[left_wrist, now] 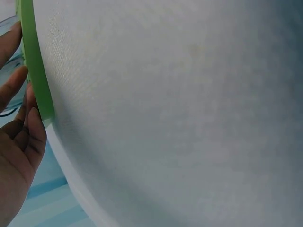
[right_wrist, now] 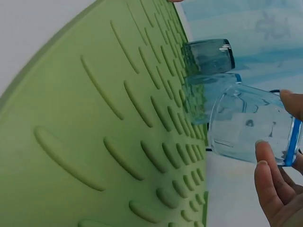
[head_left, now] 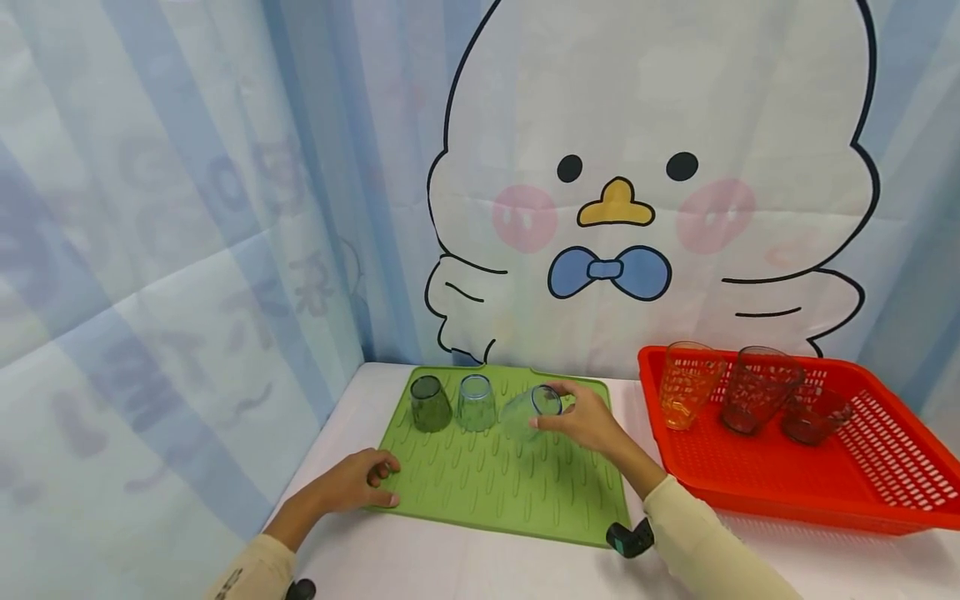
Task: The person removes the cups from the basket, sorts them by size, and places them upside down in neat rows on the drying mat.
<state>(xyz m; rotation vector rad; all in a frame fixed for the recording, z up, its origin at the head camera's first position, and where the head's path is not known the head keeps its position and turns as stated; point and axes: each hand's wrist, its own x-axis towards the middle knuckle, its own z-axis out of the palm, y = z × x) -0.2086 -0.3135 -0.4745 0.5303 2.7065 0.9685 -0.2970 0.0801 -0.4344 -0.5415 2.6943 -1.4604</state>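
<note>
My right hand point(head_left: 588, 418) holds a clear drinking glass point(right_wrist: 248, 123) by its blue-rimmed end, thumb and fingers on either side. The glass is tilted above the green ridged mat point(head_left: 480, 483), its base toward the left; whether it touches the mat I cannot tell. To its left on the mat stand a clear glass with a blue rim point(head_left: 477, 404) and a dark grey-green glass point(head_left: 431, 405). At the mat's left front edge rests my left hand point(head_left: 348, 482), fingers loosely bent and touching the mat; the left wrist view shows its fingers along the green edge.
A red plastic basket point(head_left: 750, 483) stands on the right of the white-covered table. Inside are an amber glass point(head_left: 686, 387), a dark-tinted glass point(head_left: 757, 392) and a low dark bowl point(head_left: 813, 417). A printed curtain point(head_left: 480, 167) hangs behind and at left.
</note>
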